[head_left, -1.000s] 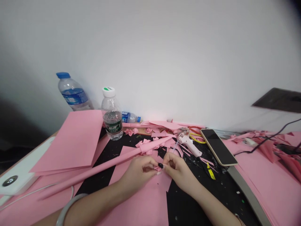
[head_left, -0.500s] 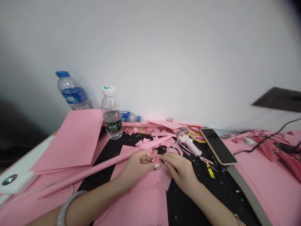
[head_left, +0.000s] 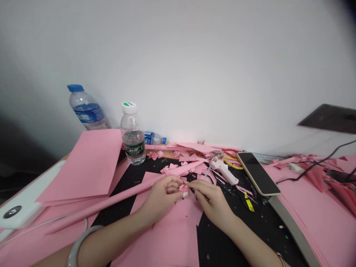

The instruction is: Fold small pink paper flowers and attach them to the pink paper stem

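A small pink paper flower point(head_left: 183, 188) is pinched between the thumb and fingers of my left hand point(head_left: 164, 193). My right hand point(head_left: 213, 196) is closed at the flower's right side, with thumb and forefinger brought together. A thin dark bit shows at these fingertips, too small to name. Beneath both hands lies a pink paper sheet point(head_left: 172, 237). A long rolled pink paper tube point(head_left: 116, 200) runs diagonally behind my left hand. Beyond my right hand rests a white glue gun point(head_left: 226, 173).
A water bottle point(head_left: 132, 139) stands at the back left near folded pink paper point(head_left: 86, 163); another bottle point(head_left: 87, 111) leans behind. Paper scraps and small flowers point(head_left: 155, 155) lie along the wall. A phone point(head_left: 258, 174), yellow-handled tool point(head_left: 233, 163) and pink sheets point(head_left: 314, 215) are at right.
My right fingertips have shifted slightly left over the top of the flower. The flower appears turned a little in my left hand. Everything else stays in place.
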{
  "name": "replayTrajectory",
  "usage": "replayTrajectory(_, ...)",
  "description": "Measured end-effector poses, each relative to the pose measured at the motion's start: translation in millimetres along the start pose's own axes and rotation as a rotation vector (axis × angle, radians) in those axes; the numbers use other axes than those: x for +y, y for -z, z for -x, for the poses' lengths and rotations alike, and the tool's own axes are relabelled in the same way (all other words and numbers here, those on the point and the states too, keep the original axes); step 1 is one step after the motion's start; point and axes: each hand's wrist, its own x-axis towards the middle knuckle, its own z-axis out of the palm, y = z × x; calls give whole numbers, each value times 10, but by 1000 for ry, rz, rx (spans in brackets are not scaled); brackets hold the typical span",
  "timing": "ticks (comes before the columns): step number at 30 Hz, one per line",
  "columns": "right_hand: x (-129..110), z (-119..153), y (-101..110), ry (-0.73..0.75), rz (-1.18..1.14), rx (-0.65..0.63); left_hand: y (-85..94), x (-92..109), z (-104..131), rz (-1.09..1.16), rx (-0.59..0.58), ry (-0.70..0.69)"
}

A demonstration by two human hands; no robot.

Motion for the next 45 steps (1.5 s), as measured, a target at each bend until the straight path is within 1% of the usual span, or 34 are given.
replayTrajectory(6, 3, -8, 9, -43, -59, 25, 25, -1, -19, 0, 26, 11)
replayTrajectory(12, 17, 7, -16, -78, -92, -2, 5, 33, 21, -58, 48, 17)
replayTrajectory(18, 14, 12, -22, -111, -85, -27, 7, 13, 45, -64, 26, 23)
replayTrajectory(21, 5, 5, -13, -123, -81, -32, 15, -9, 40, -64, 12, -3)
replayTrajectory(25, -2, 2, -12, -139, -98, -17, 20, -8, 17, -20, 20, -52)
replayTrajectory(29, 21, 4, -25, -148, -123, -2, 18, 3, -11, 25, 8, -33)
replayTrajectory(31, 33, 4, -29, -156, -130, 36, 17, -5, -16, 26, 8, -33)
replayTrajectory(33, 33, 3, -30, -172, -146, 85, 14, -20, -12, 16, 6, -34)
replayTrajectory(35, 19, 2, -31, -188, -183, 108, 7, -33, 4, -3, -9, -28)
replayTrajectory(39, -30, 3, -46, -217, -255, 74, -21, -34, 53, -80, -54, -27)
replayTrajectory(42, -52, 6, -58, -242, -238, 57, -34, -35, 76, -138, -76, -35)
replayTrajectory(45, -49, 8, -57, -251, -234, 62, -27, -64, 81, -182, -72, -49)
